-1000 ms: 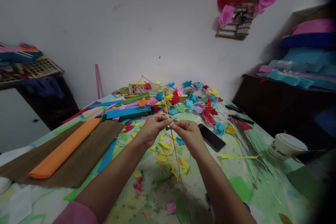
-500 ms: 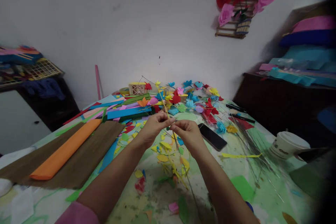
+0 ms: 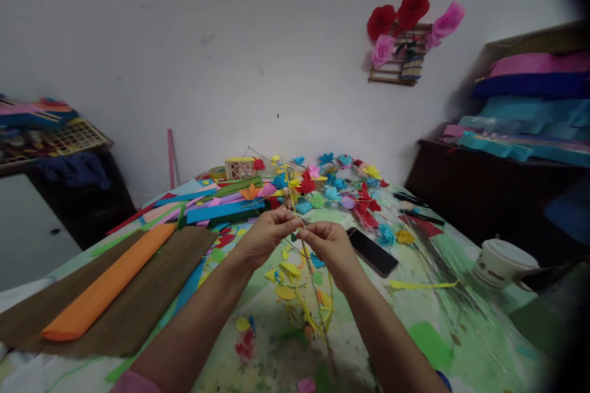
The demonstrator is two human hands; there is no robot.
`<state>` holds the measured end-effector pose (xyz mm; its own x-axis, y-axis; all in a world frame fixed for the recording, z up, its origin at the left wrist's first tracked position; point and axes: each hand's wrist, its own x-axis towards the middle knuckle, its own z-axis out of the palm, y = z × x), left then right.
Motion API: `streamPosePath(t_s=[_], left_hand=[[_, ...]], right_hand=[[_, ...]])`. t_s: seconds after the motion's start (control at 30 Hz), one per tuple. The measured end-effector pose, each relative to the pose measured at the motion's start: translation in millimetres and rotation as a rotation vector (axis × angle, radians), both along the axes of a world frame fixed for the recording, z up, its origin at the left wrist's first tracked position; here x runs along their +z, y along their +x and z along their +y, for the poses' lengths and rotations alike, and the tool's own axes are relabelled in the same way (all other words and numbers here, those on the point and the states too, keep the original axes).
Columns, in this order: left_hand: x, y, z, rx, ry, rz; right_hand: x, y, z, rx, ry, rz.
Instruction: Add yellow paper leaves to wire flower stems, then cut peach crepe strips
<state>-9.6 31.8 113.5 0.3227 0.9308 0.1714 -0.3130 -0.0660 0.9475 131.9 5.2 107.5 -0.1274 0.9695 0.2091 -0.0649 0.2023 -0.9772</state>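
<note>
My left hand (image 3: 271, 232) and my right hand (image 3: 326, 244) meet above the middle of the table, fingertips almost touching. Both pinch a thin wire stem (image 3: 317, 304), which slants from the table's near side up toward the flowers. Its upper stretch looks wrapped in a yellow paper strip (image 3: 291, 189). A small dark green bit shows between the hands, too small to name. Under them lie yellow paper petals (image 3: 286, 292) and loose scraps. Just beyond are paper flowers (image 3: 332, 194) in blue, red, yellow and pink.
A black phone (image 3: 372, 252) lies right of my hands. Farther right are bare wires (image 3: 442, 276) and a lidded paper cup (image 3: 502, 265). Orange crepe paper (image 3: 110, 282) rests on brown sheets (image 3: 152, 295) at left. Dark cabinets flank the table, and paper roses (image 3: 413, 9) hang on the wall.
The view has tilted up slightly, so everything sits a little lower. Both hands keep their pinch on the stem, with only slight finger movement.
</note>
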Motion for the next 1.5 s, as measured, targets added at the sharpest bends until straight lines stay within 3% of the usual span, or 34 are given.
streamPosePath(t_s=[0.17,0.33,0.63,0.77,1.5], left_hand=[[2.6,0,0,0.041,0.026,0.024],[2.6,2,0,0.014,0.017,0.005],[0.0,-2,11,0.001,-0.239,-0.274],[1.2,2,6,0.006,-0.279,-0.299],[-2.7,9,1,-0.014,-0.198,-0.264]], right_hand=[[-0.5,-2,-2,-0.022,0.051,-0.062],[1.0,0,-1,0.02,0.0,0.011],[5.3,11,0,-0.025,-0.011,0.118],[5.1,12,0,-0.034,-0.007,0.116],[7.6,12,-1,-0.02,0.034,0.087]])
